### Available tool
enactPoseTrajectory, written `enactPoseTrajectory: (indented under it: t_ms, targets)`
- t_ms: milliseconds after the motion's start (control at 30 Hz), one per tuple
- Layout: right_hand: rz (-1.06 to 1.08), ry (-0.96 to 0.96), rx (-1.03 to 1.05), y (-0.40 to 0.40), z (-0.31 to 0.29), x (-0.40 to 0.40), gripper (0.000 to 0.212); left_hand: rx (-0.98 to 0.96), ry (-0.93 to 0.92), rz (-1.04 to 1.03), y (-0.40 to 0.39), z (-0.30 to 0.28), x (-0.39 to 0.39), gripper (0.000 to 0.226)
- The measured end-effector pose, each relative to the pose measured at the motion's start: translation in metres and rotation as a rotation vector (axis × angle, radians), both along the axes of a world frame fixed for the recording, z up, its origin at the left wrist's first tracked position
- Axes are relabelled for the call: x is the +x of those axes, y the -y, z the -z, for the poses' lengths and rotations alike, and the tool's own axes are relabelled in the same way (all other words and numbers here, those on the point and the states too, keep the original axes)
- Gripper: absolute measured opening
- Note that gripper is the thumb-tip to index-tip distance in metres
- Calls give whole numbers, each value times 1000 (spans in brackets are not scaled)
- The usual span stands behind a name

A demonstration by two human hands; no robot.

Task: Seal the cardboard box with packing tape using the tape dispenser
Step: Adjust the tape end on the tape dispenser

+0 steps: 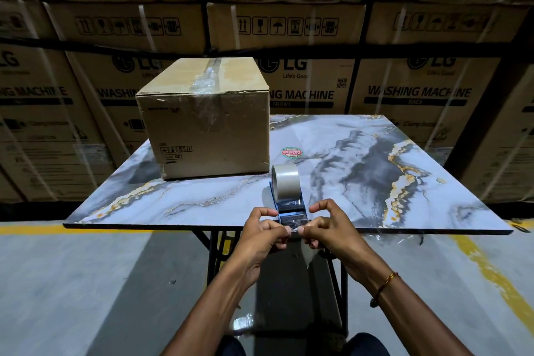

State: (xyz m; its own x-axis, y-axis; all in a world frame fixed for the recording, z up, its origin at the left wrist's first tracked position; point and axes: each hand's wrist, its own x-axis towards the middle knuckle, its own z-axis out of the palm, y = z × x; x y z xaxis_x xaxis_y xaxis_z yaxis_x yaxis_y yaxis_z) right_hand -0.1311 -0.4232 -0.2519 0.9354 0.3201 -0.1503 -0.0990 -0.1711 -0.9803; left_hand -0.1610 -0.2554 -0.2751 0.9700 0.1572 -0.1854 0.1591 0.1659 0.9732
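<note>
— Hands?
— Left hand point(261, 235) and right hand point(323, 230) both pinched at thumb and forefinger on the loose tape end point(293, 229), other fingers curled and raised, just off the near table point(202, 196) edge.
— Dispenser?
— Dispenser point(289, 199) standing on the near edge, long axis running toward and away from the body, roll point(286, 180) at the far end, cutter end facing the hands.
— Box?
— Box point(205, 121) at the far left of the table, well apart, flaps closed, clear tape along the top seam, long axis running away from the body.

We see a round red-and-green sticker point(291, 152) near the middle of the marble-patterned table point(375, 182). Behind the table's far edge we see stacked washing machine cartons point(416, 89). A yellow floor line point(491, 272) runs below its right corner.
</note>
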Motion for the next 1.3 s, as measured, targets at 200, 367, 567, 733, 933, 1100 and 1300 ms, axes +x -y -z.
enactPoseTrajectory:
  t_ms: [200, 367, 567, 733, 933, 1100, 1300]
  targets:
    - [16, -11, 30, 3, -2, 1, 36, 8, -4, -3, -1, 0, -1, 38]
    - [20, 9, 22, 6, 3, 3, 21, 23, -17, 12, -3, 0, -2, 38]
    - [100, 114, 21, 9, 7, 18, 9, 62, -24, 67, -11, -4, -2, 36]
    - [136, 226, -123, -4, 8, 37, 22, 126, -33, 119, -13, -6, -3, 34]
    - [66, 197, -183, -16, -2, 48, 12, 189, -28, 20, -8, -11, 2, 16]
    - [66, 153, -151, -17, -3, 49, 4, 116, 10, -92, -4, -26, 23, 12]
    - [82, 114, -103, -19, -2, 51, 10, 222, -36, -105, -1, -32, 29, 17]
